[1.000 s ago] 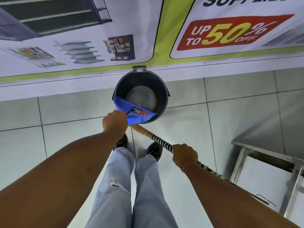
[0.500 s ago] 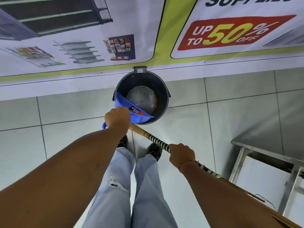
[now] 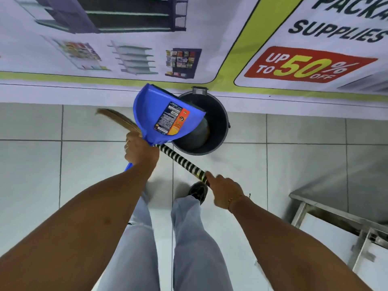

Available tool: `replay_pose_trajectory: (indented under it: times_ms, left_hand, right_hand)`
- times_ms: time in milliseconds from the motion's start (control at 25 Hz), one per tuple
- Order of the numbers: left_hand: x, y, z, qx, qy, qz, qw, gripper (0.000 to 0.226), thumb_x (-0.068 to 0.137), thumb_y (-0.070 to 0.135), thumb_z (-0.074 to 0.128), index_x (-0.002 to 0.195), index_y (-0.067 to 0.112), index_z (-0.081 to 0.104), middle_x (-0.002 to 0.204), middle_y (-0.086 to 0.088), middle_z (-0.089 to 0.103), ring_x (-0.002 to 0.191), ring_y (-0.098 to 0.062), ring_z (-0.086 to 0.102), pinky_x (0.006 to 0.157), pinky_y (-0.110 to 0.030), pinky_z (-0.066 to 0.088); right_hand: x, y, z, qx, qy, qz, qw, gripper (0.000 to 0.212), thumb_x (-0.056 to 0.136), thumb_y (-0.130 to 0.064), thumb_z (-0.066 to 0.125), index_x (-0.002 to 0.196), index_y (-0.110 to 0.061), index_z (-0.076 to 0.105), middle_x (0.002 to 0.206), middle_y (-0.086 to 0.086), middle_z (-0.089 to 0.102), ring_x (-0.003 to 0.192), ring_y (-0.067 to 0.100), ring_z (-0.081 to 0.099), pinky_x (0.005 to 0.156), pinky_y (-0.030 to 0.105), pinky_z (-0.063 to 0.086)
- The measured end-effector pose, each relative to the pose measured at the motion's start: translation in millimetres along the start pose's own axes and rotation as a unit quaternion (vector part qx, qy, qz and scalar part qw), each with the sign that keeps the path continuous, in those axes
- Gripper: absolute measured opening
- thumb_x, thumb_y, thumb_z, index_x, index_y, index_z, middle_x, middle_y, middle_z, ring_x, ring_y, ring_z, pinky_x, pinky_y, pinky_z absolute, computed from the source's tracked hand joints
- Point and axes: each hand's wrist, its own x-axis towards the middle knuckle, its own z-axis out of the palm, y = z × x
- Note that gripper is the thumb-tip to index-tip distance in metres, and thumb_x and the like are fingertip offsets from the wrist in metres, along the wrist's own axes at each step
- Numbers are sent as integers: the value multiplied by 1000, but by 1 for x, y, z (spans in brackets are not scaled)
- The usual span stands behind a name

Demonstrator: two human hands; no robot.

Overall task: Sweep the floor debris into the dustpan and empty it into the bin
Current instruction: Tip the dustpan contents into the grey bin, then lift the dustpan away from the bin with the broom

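My left hand (image 3: 141, 151) grips the handle of a blue dustpan (image 3: 155, 114), which is lifted above the left rim of the black bin (image 3: 218, 124), its labelled underside facing me. The bin stands on the tiled floor against a banner wall. My right hand (image 3: 223, 191) holds the black-and-white striped handle of a broom (image 3: 180, 160). The broom's straw bristles (image 3: 117, 118) stick out to the left behind the dustpan. I cannot see any debris.
A printed banner (image 3: 294, 66) covers the wall behind the bin. A steel-framed table or cabinet (image 3: 336, 215) stands at the right. My legs and a black shoe (image 3: 198, 191) are below the bin, on pale floor tiles (image 3: 31, 164).
The dustpan has come up out of the bin and swung left and higher. The broom has swung left, so its bristles now show. My view has shifted closer.
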Motion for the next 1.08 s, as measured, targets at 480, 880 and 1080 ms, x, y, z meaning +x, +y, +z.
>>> replay_pose_trajectory:
  times_ms: [480,880,1080]
  left_hand:
    - [154,-147,-181,-55,55,-18,997,23,63,0,57,86,-2,56,93,-29,59,84,-50,57,74,-60,51]
    - [325,-240,-164,-102,111,-121,981,14,63,-4,58,72,2,49,81,-31,55,71,-52,54,67,-56,52]
    - [407,-288,-81,-157,129,-115,972,26,61,-10,55,57,8,36,60,-15,40,53,-33,33,53,-36,40]
  right_hand:
    - [103,-252,-67,-49,98,-34,993,64,89,-20,47,149,-27,24,134,2,54,114,32,59,88,40,48]
    - [324,-351,-62,20,179,-15,984,39,90,-12,46,128,-14,55,126,9,53,111,29,56,91,34,48]
    - [487,-364,-71,-90,279,36,955,37,89,-8,44,117,-20,65,108,10,70,112,32,56,90,37,43]
